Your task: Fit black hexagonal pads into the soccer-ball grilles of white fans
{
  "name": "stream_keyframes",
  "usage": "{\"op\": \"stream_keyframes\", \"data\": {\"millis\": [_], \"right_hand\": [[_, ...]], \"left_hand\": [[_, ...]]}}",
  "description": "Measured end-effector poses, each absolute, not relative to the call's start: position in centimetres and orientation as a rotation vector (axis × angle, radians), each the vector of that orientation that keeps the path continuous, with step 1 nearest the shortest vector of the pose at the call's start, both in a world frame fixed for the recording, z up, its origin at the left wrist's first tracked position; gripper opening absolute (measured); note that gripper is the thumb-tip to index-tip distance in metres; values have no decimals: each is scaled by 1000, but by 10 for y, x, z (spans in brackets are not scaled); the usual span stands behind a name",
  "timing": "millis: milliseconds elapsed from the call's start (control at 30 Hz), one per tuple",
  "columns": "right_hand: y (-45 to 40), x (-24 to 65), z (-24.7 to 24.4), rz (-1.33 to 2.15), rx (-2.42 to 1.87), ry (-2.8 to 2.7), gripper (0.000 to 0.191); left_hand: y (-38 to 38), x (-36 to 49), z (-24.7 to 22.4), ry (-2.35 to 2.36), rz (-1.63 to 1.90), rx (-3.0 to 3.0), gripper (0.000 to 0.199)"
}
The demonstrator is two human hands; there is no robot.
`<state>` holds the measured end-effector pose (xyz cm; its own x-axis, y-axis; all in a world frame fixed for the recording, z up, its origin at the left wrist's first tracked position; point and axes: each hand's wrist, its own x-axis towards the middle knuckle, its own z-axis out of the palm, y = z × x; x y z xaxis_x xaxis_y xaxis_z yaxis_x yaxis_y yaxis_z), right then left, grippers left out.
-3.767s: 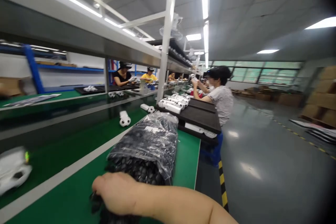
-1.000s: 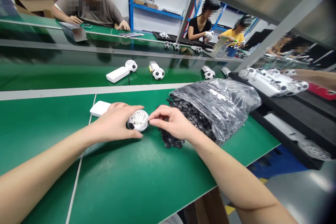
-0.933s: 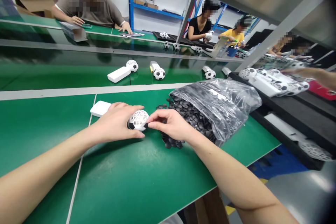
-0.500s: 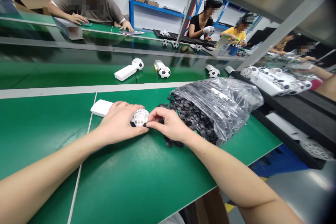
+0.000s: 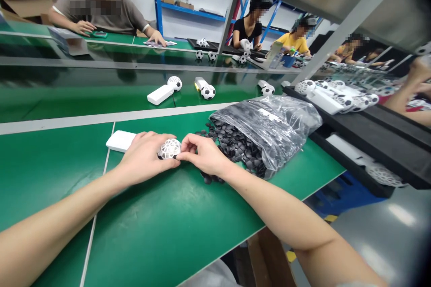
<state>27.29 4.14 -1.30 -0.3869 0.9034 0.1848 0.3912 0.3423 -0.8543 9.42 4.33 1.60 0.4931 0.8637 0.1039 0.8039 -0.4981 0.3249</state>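
Observation:
In the head view, my left hand (image 5: 143,154) is wrapped over a white handheld device, shut on it. The device's flat white body (image 5: 120,141) sticks out to the left of the hand, and its round openwork football-shaped head (image 5: 169,148) shows between thumb and fingers. Dark patches show along the head's lower edge; most of its lattice is bare white. My right hand (image 5: 205,154) is closed in a pinch at the right edge of the head. A small black piece (image 5: 176,157) shows at its fingertips, partly hidden.
A clear plastic bag (image 5: 286,121) spills many black pieces (image 5: 232,141) beside my right hand. Devices with football heads (image 5: 208,92) lie on the strip beyond the pale rail (image 5: 67,117). Black trays (image 5: 357,125) with white devices stand at right. Co-workers sit across the line.
The whole view has shifted a little, so most things sit further left. My hands keep the same grip on the football head. A co-worker in black has lowered a white device.

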Motion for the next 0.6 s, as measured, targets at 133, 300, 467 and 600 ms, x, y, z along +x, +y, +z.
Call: {"op": "stream_keyframes", "data": {"millis": [133,300,467,600], "right_hand": [[60,284,-10,780,-1264,-1999,21],[77,302,-9,132,-1680,-2234,13],[69,303,-5,49,-1673,-2452,9],[61,301,3,65,-1654,-2449,8]], "left_hand": [[45,88,17,1313,341,2549,59],[47,81,18,1110,137,2556,66],[36,88,11,1366,183,2467,77],[37,84,10,1191,183,2446,56]]}}
